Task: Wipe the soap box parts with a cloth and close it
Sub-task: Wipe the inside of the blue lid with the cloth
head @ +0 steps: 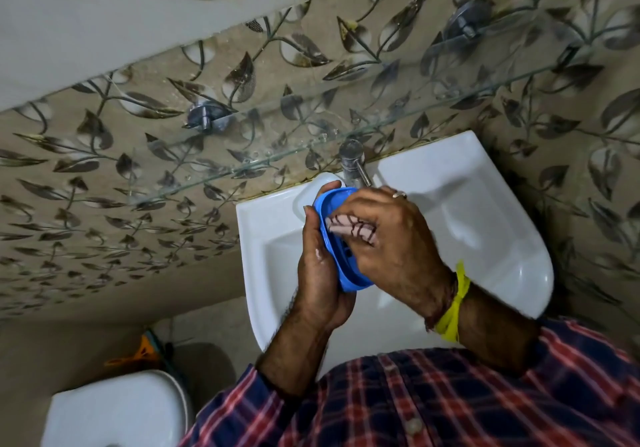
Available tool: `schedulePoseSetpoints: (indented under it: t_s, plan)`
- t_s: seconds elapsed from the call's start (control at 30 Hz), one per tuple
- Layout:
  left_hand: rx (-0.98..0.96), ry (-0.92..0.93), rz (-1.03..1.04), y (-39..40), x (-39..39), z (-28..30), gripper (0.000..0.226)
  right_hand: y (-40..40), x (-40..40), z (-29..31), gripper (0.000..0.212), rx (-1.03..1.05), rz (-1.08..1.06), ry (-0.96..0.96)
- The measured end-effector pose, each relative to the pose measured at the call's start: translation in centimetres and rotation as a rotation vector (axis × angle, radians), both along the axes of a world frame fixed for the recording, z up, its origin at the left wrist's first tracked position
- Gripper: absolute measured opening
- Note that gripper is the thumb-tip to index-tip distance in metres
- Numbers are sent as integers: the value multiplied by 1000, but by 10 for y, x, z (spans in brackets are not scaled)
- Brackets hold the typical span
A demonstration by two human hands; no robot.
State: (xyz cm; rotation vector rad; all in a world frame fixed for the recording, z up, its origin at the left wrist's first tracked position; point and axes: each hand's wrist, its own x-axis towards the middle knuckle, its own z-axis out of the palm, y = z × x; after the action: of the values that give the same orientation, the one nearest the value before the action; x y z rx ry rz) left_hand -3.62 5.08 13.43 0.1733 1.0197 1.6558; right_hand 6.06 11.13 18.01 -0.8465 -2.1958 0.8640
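Observation:
A blue oval soap box part (337,204) is held tilted above the white sink (485,204). My left hand (320,273) cups it from behind and below, fingers curled round its edge. My right hand (391,235) grips a pale cloth with dark lines (349,226) and presses it into the hollow of the blue part. Small slots show in the part's floor just below the cloth. No other soap box part is in view.
A chrome tap (353,162) stands at the sink's back edge, just beyond my hands. A glass shelf (277,148) runs along the leaf-patterned wall above it. A white toilet lid (117,408) sits low at the left.

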Motion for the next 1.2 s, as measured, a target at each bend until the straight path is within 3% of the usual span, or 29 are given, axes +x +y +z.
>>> schedulePoseSetpoints:
  t_s: [0.17, 0.3, 0.47, 0.6, 0.73, 0.87, 1.03, 1.2]
  plan:
    - [53, 13, -46, -3, -7, 6, 54, -4, 7, -1, 17, -20, 155, -32]
    - [23, 6, -38, -2, -4, 5, 54, -1, 2, 0, 19, -39, 17, -10]
    - [34, 37, -49, -3, -7, 6, 54, -4, 10, -3, 9, -99, 153, -55]
    - [-14, 30, -30, -1, 0, 3, 53, 2, -1, 3, 12, -78, 7, 14]
    - [-3, 52, -22, -1, -10, 5, 57, -4, 5, 0, 9, -60, 110, -58]
    - [-11, 93, 9, 4, -14, 9, 53, -2, 3, -3, 7, -107, 32, -40]
    - [15, 103, 22, 5, -20, 15, 47, -4, 12, -8, 10, -39, 206, -69]
    - [18, 108, 20, 9, -12, 15, 50, 2, 4, -5, 7, -106, 83, 110]
